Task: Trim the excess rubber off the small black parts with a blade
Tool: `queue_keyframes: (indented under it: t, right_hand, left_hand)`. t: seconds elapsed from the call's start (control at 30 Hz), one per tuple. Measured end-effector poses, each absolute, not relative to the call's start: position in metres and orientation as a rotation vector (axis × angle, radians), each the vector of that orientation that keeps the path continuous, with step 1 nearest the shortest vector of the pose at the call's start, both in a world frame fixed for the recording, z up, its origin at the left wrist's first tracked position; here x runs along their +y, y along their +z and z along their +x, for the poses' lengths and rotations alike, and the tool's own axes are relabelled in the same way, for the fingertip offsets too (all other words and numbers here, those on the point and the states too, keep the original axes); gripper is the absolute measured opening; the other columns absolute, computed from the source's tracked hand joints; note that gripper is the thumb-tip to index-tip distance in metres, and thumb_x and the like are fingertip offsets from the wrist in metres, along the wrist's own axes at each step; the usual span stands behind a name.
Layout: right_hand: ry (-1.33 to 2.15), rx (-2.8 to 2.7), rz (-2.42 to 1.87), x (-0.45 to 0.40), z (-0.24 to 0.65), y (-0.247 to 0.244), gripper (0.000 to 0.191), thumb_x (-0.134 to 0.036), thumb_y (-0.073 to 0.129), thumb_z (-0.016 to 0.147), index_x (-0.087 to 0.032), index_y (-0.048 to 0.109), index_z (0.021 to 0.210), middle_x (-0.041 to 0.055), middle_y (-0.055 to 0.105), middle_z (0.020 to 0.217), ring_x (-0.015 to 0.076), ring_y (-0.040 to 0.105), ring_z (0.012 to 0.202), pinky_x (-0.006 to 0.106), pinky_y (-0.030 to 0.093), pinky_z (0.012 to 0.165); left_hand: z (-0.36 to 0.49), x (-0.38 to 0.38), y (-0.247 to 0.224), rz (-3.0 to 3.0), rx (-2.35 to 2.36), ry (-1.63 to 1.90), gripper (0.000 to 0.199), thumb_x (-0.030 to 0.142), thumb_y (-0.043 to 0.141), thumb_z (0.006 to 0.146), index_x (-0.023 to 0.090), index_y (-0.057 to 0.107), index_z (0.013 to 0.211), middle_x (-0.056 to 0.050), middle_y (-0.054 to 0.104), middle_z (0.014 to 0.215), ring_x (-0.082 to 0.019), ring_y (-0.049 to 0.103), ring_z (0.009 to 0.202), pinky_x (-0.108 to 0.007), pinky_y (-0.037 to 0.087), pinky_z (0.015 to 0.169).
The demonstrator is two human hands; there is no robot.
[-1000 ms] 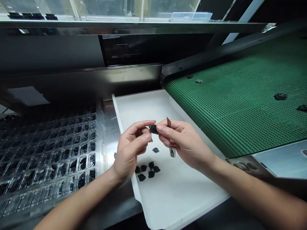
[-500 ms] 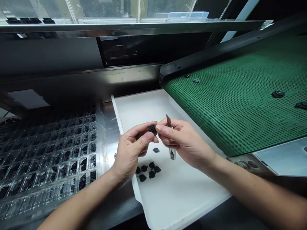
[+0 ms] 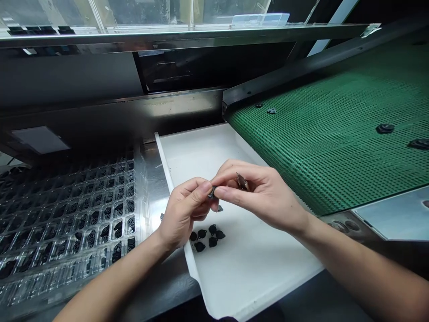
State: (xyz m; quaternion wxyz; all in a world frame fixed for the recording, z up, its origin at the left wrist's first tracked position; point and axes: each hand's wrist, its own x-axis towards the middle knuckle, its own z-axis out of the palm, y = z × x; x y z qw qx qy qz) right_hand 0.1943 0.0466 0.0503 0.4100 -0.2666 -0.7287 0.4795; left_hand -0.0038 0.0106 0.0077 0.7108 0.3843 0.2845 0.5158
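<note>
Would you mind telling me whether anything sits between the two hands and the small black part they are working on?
Nothing visible does: the left hand and right hand both pinch the small black part directly at their fingertips.

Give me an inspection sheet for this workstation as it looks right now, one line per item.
Surface: white tray over a metal bench, beside a green conveyor belt.
Job's things: small black part pinched between both hands; thin blade tool in the right hand.
Clutter: cluster of loose black parts on the tray; a few more parts on the belt.
Grips: left hand and right hand both closed on the small black part, above the tray.
Cables: nothing seen.
Surroundings: clear compartment tray of black parts at left; dark machine housing behind.
</note>
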Motion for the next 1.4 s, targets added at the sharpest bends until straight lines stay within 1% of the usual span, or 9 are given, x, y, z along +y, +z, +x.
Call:
queue_keyframes:
  t: [0.13, 0.23, 0.33, 0.5, 0.63, 0.8, 0.93, 1.17, 1.4]
  right_hand:
    - [1.243, -1.748, -0.693, 0.048, 0.192, 0.047, 0.009, -0.027, 0.087, 0.103, -0.019, 0.085, 0.101, 0.0038, 0.071, 0.09, 0.0171, 0.057, 0.072, 0.029, 0.042, 0.06]
    - [1.355, -1.622, -0.677, 0.051, 0.191, 0.045, 0.013, -0.028, 0.089, 0.102, -0.018, 0.082, 0.099, 0.0039, 0.073, 0.085, 0.0154, 0.056, 0.071, 0.025, 0.041, 0.058]
    - [1.504, -1.514, -0.658, 0.053, 0.192, 0.043, 0.015, -0.028, 0.089, 0.102, -0.017, 0.08, 0.099, 0.0045, 0.075, 0.086, 0.0122, 0.051, 0.064, 0.022, 0.038, 0.054]
    - [1.584, -1.463, -0.702, 0.053, 0.191, 0.041, 0.029, -0.038, 0.095, 0.099, -0.017, 0.076, 0.093, 0.0046, 0.073, 0.081, 0.0106, 0.044, 0.058, 0.021, 0.032, 0.049]
    - [1.473, -1.542, -0.701, 0.051, 0.189, 0.043, 0.031, -0.036, 0.097, 0.098, -0.017, 0.074, 0.088, 0.0042, 0.071, 0.081, 0.0144, 0.055, 0.068, 0.022, 0.038, 0.053]
    - [1.183, -1.7, -0.751, 0.05, 0.191, 0.041, 0.023, -0.041, 0.081, 0.113, -0.02, 0.074, 0.108, 0.0031, 0.071, 0.099, 0.0165, 0.06, 0.079, 0.026, 0.047, 0.064]
    - [0.936, -1.849, -0.73, 0.048, 0.196, 0.037, 0.036, -0.055, 0.054, 0.127, -0.022, 0.068, 0.134, 0.0045, 0.066, 0.112, 0.0202, 0.062, 0.094, 0.032, 0.05, 0.079]
    - [0.525, -2.078, -0.592, 0.05, 0.196, 0.033, 0.023, -0.024, 0.056, 0.126, -0.019, 0.065, 0.147, 0.0067, 0.073, 0.124, 0.0228, 0.072, 0.106, 0.037, 0.056, 0.097]
    - [0.285, -2.165, -0.548, 0.055, 0.198, 0.034, 0.036, -0.013, 0.065, 0.121, -0.02, 0.064, 0.156, 0.009, 0.074, 0.139, 0.0275, 0.076, 0.113, 0.043, 0.061, 0.106]
  left_hand:
    - [-0.002, 0.011, 0.008, 0.875, 0.662, 1.203, 0.045, 0.055, 0.08, 0.105, 0.014, 0.07, 0.087, 0.001, 0.054, 0.072, -0.004, 0.027, 0.055, -0.019, 0.019, 0.051]
    - [-0.002, 0.01, 0.006, 0.897, 0.637, 1.3, 0.027, 0.045, 0.084, 0.103, 0.021, 0.082, 0.114, 0.002, 0.057, 0.079, -0.004, 0.027, 0.057, -0.019, 0.02, 0.052]
    - [-0.003, 0.009, 0.003, 0.965, 0.644, 1.325, 0.039, 0.038, 0.091, 0.097, 0.029, 0.083, 0.135, 0.001, 0.06, 0.084, -0.005, 0.035, 0.061, -0.018, 0.026, 0.053]
    - [-0.002, 0.008, -0.003, 1.006, 0.733, 1.351, 0.036, 0.041, 0.093, 0.097, 0.034, 0.087, 0.132, -0.004, 0.07, 0.089, -0.008, 0.048, 0.07, -0.017, 0.029, 0.054]
    - [-0.001, 0.009, -0.002, 0.986, 0.725, 1.36, 0.029, 0.041, 0.093, 0.098, 0.033, 0.089, 0.125, -0.002, 0.069, 0.087, -0.004, 0.038, 0.061, -0.019, 0.026, 0.052]
    - [-0.001, 0.014, 0.003, 0.871, 0.682, 1.342, 0.03, 0.043, 0.096, 0.094, 0.029, 0.09, 0.12, 0.003, 0.05, 0.072, -0.003, 0.027, 0.057, -0.018, 0.02, 0.051]
    - [-0.003, 0.016, 0.007, 0.836, 0.647, 1.285, 0.026, 0.041, 0.093, 0.097, 0.027, 0.089, 0.118, -0.002, 0.065, 0.096, -0.001, 0.024, 0.058, -0.02, 0.017, 0.049]
    - [-0.006, 0.015, 0.005, 0.805, 0.634, 1.28, 0.03, 0.041, 0.091, 0.098, 0.023, 0.089, 0.122, 0.006, 0.03, 0.07, -0.006, 0.02, 0.06, -0.02, 0.018, 0.053]
    - [-0.005, 0.016, 0.005, 0.8, 0.653, 1.291, 0.032, 0.043, 0.091, 0.098, 0.02, 0.088, 0.119, 0.006, 0.029, 0.072, -0.006, 0.02, 0.06, -0.02, 0.018, 0.053]
